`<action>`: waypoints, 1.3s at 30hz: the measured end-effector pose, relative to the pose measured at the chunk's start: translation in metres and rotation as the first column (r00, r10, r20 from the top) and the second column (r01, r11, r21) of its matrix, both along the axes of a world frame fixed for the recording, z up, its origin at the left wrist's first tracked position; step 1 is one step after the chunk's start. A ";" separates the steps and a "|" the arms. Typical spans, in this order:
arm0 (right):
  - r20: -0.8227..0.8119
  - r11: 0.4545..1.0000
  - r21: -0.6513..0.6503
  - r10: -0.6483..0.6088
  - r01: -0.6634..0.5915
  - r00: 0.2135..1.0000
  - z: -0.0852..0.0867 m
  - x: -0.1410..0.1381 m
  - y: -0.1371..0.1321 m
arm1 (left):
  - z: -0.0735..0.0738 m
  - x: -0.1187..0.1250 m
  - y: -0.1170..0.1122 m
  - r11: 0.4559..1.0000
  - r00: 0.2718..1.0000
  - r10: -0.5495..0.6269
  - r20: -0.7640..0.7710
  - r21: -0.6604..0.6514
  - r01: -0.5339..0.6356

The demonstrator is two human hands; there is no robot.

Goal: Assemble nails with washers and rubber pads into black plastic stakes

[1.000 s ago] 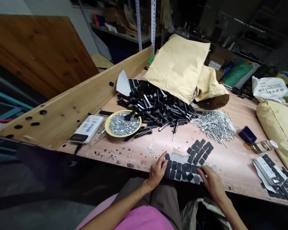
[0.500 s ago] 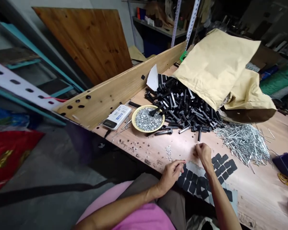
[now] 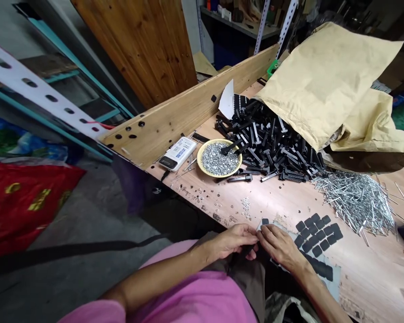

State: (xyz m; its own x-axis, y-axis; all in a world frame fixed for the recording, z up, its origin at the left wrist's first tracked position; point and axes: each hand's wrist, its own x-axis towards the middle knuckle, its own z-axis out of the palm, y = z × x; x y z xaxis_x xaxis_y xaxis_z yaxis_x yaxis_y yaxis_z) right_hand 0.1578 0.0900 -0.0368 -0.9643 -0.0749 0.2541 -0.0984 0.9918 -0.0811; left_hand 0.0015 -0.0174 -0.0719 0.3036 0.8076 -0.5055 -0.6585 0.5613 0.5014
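My left hand (image 3: 234, 240) and my right hand (image 3: 278, 244) meet at the near edge of the wooden table (image 3: 289, 202), fingertips pinched together on a small dark part that I cannot make out. They are over the corner of a grey sheet of black pads (image 3: 314, 237). A pile of black screwdriver-like parts (image 3: 272, 146) lies farther back. A yellow dish of small silver nuts (image 3: 218, 158) stands to its left. A heap of silver pins (image 3: 357, 199) lies on the right.
A tan paper sack (image 3: 330, 80) lies over the black pile. A white device (image 3: 178, 153) rests beside the dish, against a wooden side board (image 3: 182, 116). Loose nuts (image 3: 245, 202) dot the table. A red bag (image 3: 27, 197) sits on the floor at left.
The view swung left. My right hand reached up to the black pile, then came back to the near edge to meet my left hand, both now pinched together.
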 end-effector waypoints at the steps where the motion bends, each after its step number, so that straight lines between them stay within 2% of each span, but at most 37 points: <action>1: 0.000 0.998 -0.054 -0.025 0.025 1.000 -0.005 -0.005 0.002 | 0.000 0.001 -0.002 0.998 0.997 0.060 -0.041 -0.012 -0.061; 3: 0.007 0.971 -0.186 -0.154 0.153 0.988 -0.018 -0.016 0.007 | 0.002 0.000 -0.004 0.984 0.980 0.155 -0.123 -0.069 -0.164; 5: 0.056 0.898 -0.288 -0.331 0.332 0.942 -0.031 -0.028 0.015 | 0.005 -0.007 -0.005 0.961 0.960 0.208 -0.186 -0.147 -0.236; 7: 0.157 0.822 -0.303 -0.456 0.482 0.876 -0.042 -0.041 0.022 | 0.007 -0.015 -0.005 0.941 0.946 0.231 -0.229 -0.196 -0.277; 9: 0.276 0.779 -0.241 -0.518 0.579 0.810 -0.048 -0.053 0.025 | 0.008 -0.021 -0.006 0.934 0.936 0.239 -0.257 -0.203 -0.294; 12: 0.394 0.776 -0.108 -0.540 0.621 0.744 -0.051 -0.067 0.022 | 0.007 -0.025 -0.008 0.934 0.929 0.247 -0.274 -0.189 -0.304; 15: 0.441 0.773 -0.043 -0.554 0.634 0.706 -0.052 -0.075 0.016 | 0.005 -0.025 -0.007 0.937 0.926 0.254 -0.278 -0.166 -0.307; 17: 0.411 0.752 -0.082 -0.572 0.654 0.710 -0.054 -0.075 0.014 | 0.004 -0.024 -0.004 0.937 0.925 0.257 -0.279 -0.162 -0.309; 19: 0.340 0.707 -0.236 -0.583 0.667 0.738 -0.056 -0.072 0.013 | 0.004 -0.023 -0.001 0.939 0.926 0.257 -0.279 -0.156 -0.307; 21: 0.250 0.596 -0.462 -0.622 0.656 0.742 -0.057 -0.066 0.011 | 0.005 -0.021 0.003 0.945 0.928 0.249 -0.277 -0.138 -0.295; 24: 0.172 0.347 -0.750 -0.720 0.563 0.672 -0.055 -0.056 0.004 | 0.006 -0.018 0.008 0.963 0.936 0.229 -0.267 -0.074 -0.257; 26: 0.168 0.201 -0.855 -0.766 0.478 0.621 -0.052 -0.050 -0.003 | 0.006 -0.014 0.011 0.972 0.940 0.219 -0.263 -0.028 -0.234; 27: 0.170 0.146 -0.885 -0.784 0.443 0.597 -0.050 -0.047 -0.006 | 0.006 -0.012 0.012 0.974 0.941 0.214 -0.263 -0.014 -0.225; 29: 0.169 0.074 -0.916 -0.819 0.394 0.549 -0.047 -0.043 -0.012 | 0.006 -0.008 0.014 0.978 0.942 0.204 -0.266 0.003 -0.211; 31: 0.158 0.043 -0.932 -0.845 0.359 0.510 -0.045 -0.040 -0.016 | 0.006 -0.003 0.016 0.981 0.944 0.194 -0.267 0.028 -0.193; 34: 0.141 0.031 -0.945 -0.860 0.325 0.491 -0.043 -0.036 -0.018 | 0.008 0.001 0.017 0.981 0.941 0.194 -0.277 0.083 -0.178; 37: 0.111 0.061 -0.947 -0.858 0.315 0.501 -0.042 -0.033 -0.020 | 0.009 0.004 0.017 0.980 0.936 0.191 -0.297 0.111 -0.165; 39: 0.065 0.116 -0.942 -0.857 0.315 0.511 -0.042 -0.030 -0.021 | 0.009 0.004 0.017 0.982 0.936 0.176 -0.306 0.114 -0.147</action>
